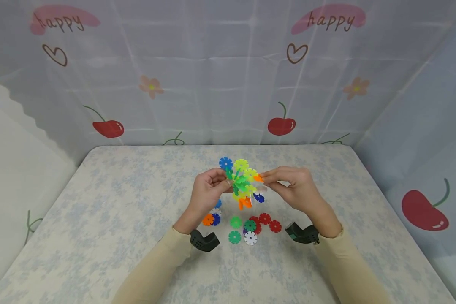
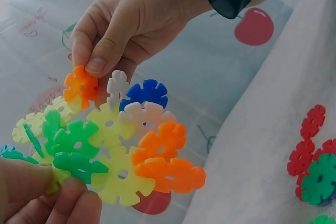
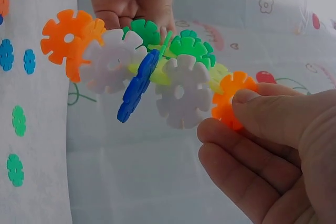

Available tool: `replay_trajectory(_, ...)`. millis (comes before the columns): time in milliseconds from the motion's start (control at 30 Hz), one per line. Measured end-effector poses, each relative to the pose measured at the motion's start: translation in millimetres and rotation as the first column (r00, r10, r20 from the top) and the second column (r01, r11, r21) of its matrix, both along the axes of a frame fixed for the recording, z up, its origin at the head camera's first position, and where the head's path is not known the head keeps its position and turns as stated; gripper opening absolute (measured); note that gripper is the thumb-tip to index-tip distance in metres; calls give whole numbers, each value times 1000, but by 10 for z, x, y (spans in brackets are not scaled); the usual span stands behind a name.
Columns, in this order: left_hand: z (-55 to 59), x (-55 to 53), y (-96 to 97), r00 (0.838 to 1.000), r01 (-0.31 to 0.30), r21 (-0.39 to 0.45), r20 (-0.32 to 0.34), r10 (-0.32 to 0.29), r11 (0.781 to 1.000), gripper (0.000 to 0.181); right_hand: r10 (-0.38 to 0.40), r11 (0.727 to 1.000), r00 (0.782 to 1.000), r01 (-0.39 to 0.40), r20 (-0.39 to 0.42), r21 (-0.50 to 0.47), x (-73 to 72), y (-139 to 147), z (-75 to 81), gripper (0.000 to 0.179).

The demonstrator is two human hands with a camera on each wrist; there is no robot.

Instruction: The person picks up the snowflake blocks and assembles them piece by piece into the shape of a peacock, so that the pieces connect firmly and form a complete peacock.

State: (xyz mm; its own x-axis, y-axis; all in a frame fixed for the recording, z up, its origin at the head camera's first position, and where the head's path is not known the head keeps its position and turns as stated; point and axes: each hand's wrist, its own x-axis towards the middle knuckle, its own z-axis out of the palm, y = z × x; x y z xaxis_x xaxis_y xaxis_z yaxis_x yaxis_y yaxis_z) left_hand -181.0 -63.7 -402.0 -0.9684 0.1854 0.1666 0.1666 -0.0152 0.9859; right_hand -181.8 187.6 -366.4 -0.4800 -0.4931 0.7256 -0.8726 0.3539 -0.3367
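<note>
My left hand (image 1: 210, 189) pinches a cluster of interlocked plastic snowflake discs (image 1: 240, 182), held up above the table. Yellow and green discs make up its middle. Orange discs (image 2: 170, 176), white discs (image 3: 181, 108) and a dark blue disc (image 3: 137, 88) stick out from it in the wrist views. Between thumb and fingers, my right hand (image 1: 296, 185) pinches an orange snowflake disc (image 3: 222, 98) at the cluster's right side. That disc meets a yellow one in the left wrist view; whether their slots are locked cannot be told.
Loose discs lie on the patterned tabletop (image 1: 137, 202) below the hands: red discs (image 1: 275, 226), green discs (image 1: 234, 237), a white disc (image 1: 250, 238) and an orange disc (image 1: 207, 220) beside blue ones. A printed curtain (image 1: 213, 84) hangs behind the table.
</note>
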Motion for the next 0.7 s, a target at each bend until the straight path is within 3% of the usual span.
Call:
replay_trajectory(300, 19, -10, -2, 999, -43, 44, 12, 42, 998, 7, -10, 1000, 1000, 10, 30, -22, -8, -42, -23, 27)
replay_trajectory(500, 38, -16, 12, 998, -62, 97, 7, 62, 993, 6, -96, 989, 990, 106, 107, -98, -5, -28, -39, 23)
replay_trajectory(600, 42, -19, 5, 994, -107, 137, -5, 109, 985, 7, -203, 965, 950, 234, 237, -115, -23, -22, -56, 15)
replay_trajectory(700, 39, -29, -8, 988, -151, 191, -7, 155, 970, 6, -321, 941, 855, 335, 408, 37, -72, -27, -108, 16)
